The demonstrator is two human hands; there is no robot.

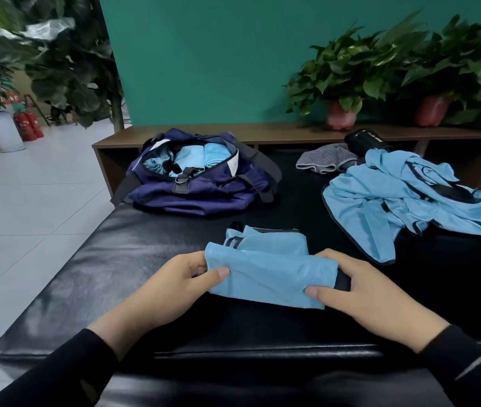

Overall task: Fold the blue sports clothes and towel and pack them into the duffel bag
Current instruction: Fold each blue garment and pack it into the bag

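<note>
A light blue garment [265, 265], partly folded into a thick band, lies on the black padded bench [115, 259] in front of me. My left hand [174, 286] pinches its left end, thumb on top. My right hand [362, 292] grips its right end the same way. The navy duffel bag [198, 183] stands open at the back left with rolled light blue cloth inside. A loose heap of light blue sports clothes [403, 198] with dark trim lies at the right.
A grey striped towel [324, 161] and a black bottle [365, 141] lie behind the heap. A low wooden shelf [262, 133] with potted plants [342, 83] runs along the green wall. The bench's left edge drops to a tiled floor [27, 207].
</note>
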